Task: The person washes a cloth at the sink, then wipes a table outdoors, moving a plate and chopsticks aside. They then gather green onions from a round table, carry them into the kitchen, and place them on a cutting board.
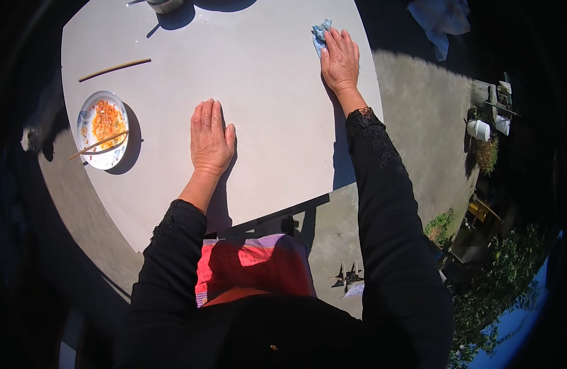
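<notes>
My right hand (341,60) presses a crumpled light-blue cloth (321,34) onto the white tabletop (274,92), close to its right edge. Part of the cloth is hidden beneath the palm. Flat on the table lies my left hand (211,138), palm down, the thumb a little apart from the fingers, holding nothing. To its left, near the table's edge, is a plate (86,115) with orange-red food (109,121). One chopstick (99,145) rests across the plate and sticks out past its rim. Another chopstick (115,70) lies on the tabletop above the plate.
A metal pot or bowl (166,5), cut off by the view, stands at the table's far side. Concrete ground (417,115) surrounds the table. To the right are a white container (478,130) and plants. An animal (30,138) is at the far left, partly in shadow.
</notes>
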A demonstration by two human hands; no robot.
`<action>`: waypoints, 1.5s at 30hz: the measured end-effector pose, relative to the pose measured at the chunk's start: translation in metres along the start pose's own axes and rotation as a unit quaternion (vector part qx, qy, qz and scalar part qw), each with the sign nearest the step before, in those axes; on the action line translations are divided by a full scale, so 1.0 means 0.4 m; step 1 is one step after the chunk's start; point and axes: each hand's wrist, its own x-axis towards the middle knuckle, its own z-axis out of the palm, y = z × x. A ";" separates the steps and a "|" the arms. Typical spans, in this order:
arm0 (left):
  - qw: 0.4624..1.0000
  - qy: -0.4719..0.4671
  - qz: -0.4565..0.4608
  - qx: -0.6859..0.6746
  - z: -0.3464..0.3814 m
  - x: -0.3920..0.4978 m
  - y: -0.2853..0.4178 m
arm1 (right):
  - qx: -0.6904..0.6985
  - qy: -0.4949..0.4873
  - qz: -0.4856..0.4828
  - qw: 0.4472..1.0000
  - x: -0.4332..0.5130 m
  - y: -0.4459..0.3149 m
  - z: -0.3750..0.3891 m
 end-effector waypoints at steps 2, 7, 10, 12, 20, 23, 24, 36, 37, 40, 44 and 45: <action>1.000 -0.003 -0.007 0.022 0.003 -0.002 -0.008 | 0.031 -0.024 -0.009 0.999 -0.049 -0.051 -0.007; 1.000 -0.005 -0.016 0.027 -0.006 -0.007 -0.003 | 0.184 -0.230 -0.157 0.943 -0.450 -0.289 -0.193; 0.999 -0.004 -0.016 0.043 0.000 0.001 0.005 | 0.212 -0.256 -0.253 0.908 -0.578 -0.228 -0.251; 0.999 0.000 -0.018 0.045 0.000 -0.003 -0.002 | 0.181 -0.219 -0.274 0.919 -0.549 -0.158 -0.225; 0.999 0.012 -0.009 0.033 0.000 0.012 0.011 | 0.028 -0.006 -0.137 0.990 0.182 0.122 0.029; 0.999 0.007 -0.010 0.034 0.000 0.010 0.017 | -0.003 0.044 -0.084 0.995 0.204 0.088 0.066; 0.999 0.006 -0.014 0.042 -0.001 0.007 0.011 | 0.022 0.010 -0.102 0.994 0.162 0.042 0.051; 0.999 0.001 -0.024 0.040 -0.010 -0.001 0.008 | 0.131 -0.205 -0.202 0.949 -0.277 -0.134 -0.146; 0.999 0.003 -0.020 0.039 -0.009 -0.001 0.009 | 0.118 -0.154 -0.180 0.964 -0.174 -0.134 -0.101; 0.999 0.006 -0.007 0.043 -0.001 0.014 0.017 | 0.040 0.000 -0.121 0.992 0.094 -0.087 0.020; 1.000 0.007 -0.013 0.025 -0.006 0.009 0.009 | 0.046 -0.019 -0.097 0.994 0.069 -0.120 0.024; 1.000 0.011 -0.014 0.022 -0.011 0.007 0.007 | 0.069 -0.058 -0.081 0.993 -0.010 -0.143 -0.006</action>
